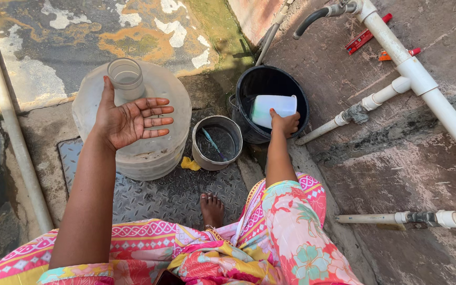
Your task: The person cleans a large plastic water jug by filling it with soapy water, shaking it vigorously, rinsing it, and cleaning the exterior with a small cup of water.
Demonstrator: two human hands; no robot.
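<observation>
My left hand (129, 120) is raised palm up with fingers spread, holding nothing, just over a large translucent water jar (172, 100) that stands upright with its open neck (126, 78) behind my thumb. My right hand (285, 122) grips a white plastic mug (273, 108) and dips it sideways into a black bucket (296, 89) on the ground. Between jar and bucket stands a small grey metal tin (201, 153) with some water and a thin stick-like thing in it.
White pipes (423, 79) with a black tap spout (312, 18) run along the wall at right; another pipe (397, 217) lies low at right. A metal plate (170, 195) covers the ground under my bare foot (212, 208). A yellow scrap (189, 164) lies by the tin.
</observation>
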